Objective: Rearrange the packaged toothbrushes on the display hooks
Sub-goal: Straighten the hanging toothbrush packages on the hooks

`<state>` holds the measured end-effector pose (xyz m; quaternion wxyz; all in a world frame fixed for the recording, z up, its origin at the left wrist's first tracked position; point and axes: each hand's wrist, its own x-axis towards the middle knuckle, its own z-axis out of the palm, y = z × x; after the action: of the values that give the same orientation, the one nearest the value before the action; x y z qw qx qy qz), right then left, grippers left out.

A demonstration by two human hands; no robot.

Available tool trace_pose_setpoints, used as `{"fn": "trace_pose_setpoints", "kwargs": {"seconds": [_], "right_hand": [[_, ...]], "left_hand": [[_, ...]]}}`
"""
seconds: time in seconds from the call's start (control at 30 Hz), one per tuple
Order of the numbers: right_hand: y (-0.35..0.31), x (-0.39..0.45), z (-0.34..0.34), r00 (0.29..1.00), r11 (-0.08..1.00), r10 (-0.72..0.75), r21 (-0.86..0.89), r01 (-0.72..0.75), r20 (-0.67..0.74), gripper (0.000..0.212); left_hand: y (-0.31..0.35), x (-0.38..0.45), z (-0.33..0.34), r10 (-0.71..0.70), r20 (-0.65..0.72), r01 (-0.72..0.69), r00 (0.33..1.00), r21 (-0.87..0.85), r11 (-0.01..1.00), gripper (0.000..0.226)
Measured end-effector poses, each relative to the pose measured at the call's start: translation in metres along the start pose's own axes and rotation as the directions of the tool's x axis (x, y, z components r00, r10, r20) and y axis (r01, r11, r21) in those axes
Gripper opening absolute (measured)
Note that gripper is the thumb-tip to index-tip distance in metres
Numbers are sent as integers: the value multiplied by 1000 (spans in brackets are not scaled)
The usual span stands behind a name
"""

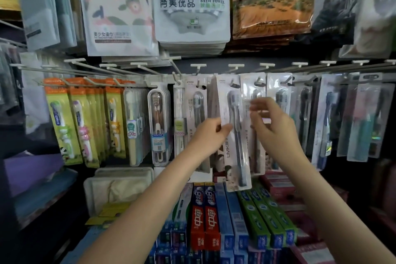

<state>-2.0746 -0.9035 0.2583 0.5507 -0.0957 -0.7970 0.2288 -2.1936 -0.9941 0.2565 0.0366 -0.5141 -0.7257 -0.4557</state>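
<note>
Left hand pinching tilted toothbrush pack by its edge, right hand fingers loose beside it, hooks crowded

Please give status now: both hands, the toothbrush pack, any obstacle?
Left hand pinches toothbrush pack, tilted. Right hand open, touching the next pack. Nothing blocking.

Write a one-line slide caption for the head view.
Left hand pinches a packaged toothbrush near the display hooks; right hand reaches beside it.

One head-worn view looks forward, slightly downward, close to the display hooks.
</note>
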Motion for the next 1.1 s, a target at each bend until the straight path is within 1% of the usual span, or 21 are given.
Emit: {"fn": "trace_pose_setpoints", "kwargs": {"seconds": [0.07,0.1,0.17,0.23,0.3,0.33,0.37,0.4,0.43,0.47,0.5,0.53,0.63,0.67,0.73,0.8,0.87,0.93,1.0,1.03,1.1], "right_hand": [[-1,6,7,989,982,-150,-122,148,-10,30],[-2,11,13,975,958,-223,-183,222,13,32],[-3,19,25,948,909,-310,-268,319,77,34],[-2,24,32,940,885,-333,-321,338,75,33],[1,23,36,948,884,-312,-346,316,66,30],[4,21,37,950,876,-301,-370,309,79,35],[6,19,38,951,862,-291,-403,307,103,42],[9,17,40,951,847,-283,-433,308,124,48],[11,17,42,951,834,-279,-457,310,136,53],[13,19,45,950,821,-281,-478,313,139,56],[14,20,48,948,812,-287,-491,316,136,58],[15,22,51,947,806,-293,-498,320,133,59],[21,18,57,949,799,-295,-515,310,113,58],[23,14,58,949,800,-299,-517,305,97,55],[26,6,59,948,804,-314,-514,299,60,46],[26,-3,58,940,811,-339,-498,306,26,37],[21,-15,58,930,839,-367,-438,323,-19,29],[11,-31,62,925,885,-378,-303,353,-29,24],[1,-43,76,933,924,-353,-131,359,65,27],[-2,-46,85,941,945,-307,-72,319,144,32],[-6,-45,106,956,987,-135,-49,152,261,44]], "left_hand": [[2,3,-8,-22,61,17,998,74,997,31],[3,5,-10,-31,79,22,996,114,993,32],[4,7,-11,-70,102,56,992,134,989,34],[2,4,-10,-114,133,104,985,81,991,36],[-8,-5,-11,-113,113,111,987,25,994,29],[-14,-10,-13,-84,41,84,996,1,996,22],[-22,-14,-15,-47,-86,46,995,-9,999,16],[-29,-18,-19,-8,-239,8,971,-1,1000,11],[-36,-20,-22,25,-381,-21,924,17,1000,10],[-43,-21,-23,52,-481,-38,875,37,999,16],[-49,-19,-23,67,-534,-38,843,65,997,26],[-54,-16,-20,68,-548,-19,834,94,995,41],[-55,-8,-5,27,-511,67,859,163,984,82],[-53,-6,-1,4,-510,94,860,166,982,89],[-55,0,5,-43,-526,152,849,165,975,96],[-59,4,5,-62,-534,168,843,152,974,90],[-63,2,2,-60,-519,140,853,116,983,70],[-67,-3,-7,-43,-511,127,859,130,983,48],[-74,-6,-20,-7,-506,122,862,194,973,33],[-77,-7,-27,18,-503,115,864,232,966,31],[-83,-8,-38,56,-502,106,863,288,952,29]]}}
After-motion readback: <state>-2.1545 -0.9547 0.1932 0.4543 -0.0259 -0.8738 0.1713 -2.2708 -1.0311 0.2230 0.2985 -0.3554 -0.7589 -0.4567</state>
